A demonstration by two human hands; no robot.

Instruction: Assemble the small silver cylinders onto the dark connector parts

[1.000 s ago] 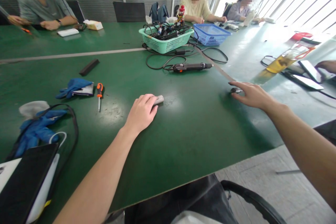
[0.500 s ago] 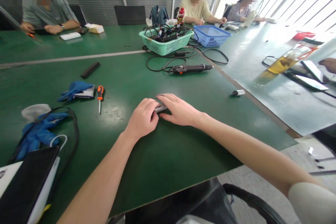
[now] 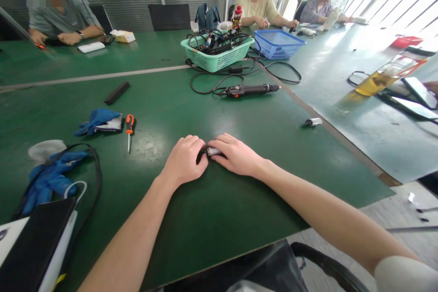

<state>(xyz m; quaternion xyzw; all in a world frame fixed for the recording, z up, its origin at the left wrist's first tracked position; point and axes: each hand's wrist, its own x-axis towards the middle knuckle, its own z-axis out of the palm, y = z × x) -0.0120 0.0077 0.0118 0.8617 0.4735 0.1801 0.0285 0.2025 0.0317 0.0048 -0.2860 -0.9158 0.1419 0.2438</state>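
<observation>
Small grey part point(image 3: 214, 151) sat on the green desk point(image 3: 239, 219), gripped between the left hand point(image 3: 185, 160) and right hand point(image 3: 237, 155), both with fingers curled closed on it.

No text, brand or number can be read: the red-capped bottle point(image 3: 236, 16) in the green basket point(image 3: 219, 60), the pale box point(image 3: 123, 35) and the small grey piece point(image 3: 214, 151) pinched between the left hand point(image 3: 185, 160) and right hand point(image 3: 237, 156) show too small or blurred.
</observation>
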